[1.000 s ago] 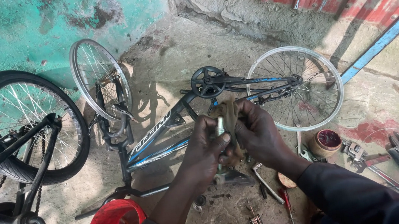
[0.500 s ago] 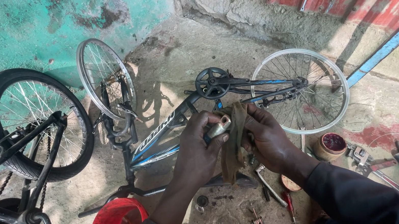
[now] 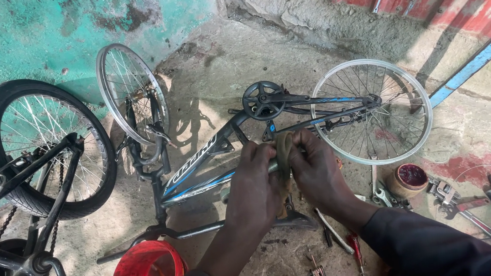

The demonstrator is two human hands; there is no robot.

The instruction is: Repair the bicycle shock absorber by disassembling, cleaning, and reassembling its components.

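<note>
Both my left hand (image 3: 256,184) and right hand (image 3: 315,170) are closed around a dirty rag (image 3: 284,155) and a metal tube (image 3: 273,167) just above the upturned bike frame (image 3: 198,163), so I should grip firmly and rub evenly along it.

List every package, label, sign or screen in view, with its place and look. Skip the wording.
Decal: pale lettering along the dark frame tube of the upturned bicycle, left of the left hand.
Small round tin: on the ground right of the right hand, open, dark red inside.
No signs or screens.
</note>
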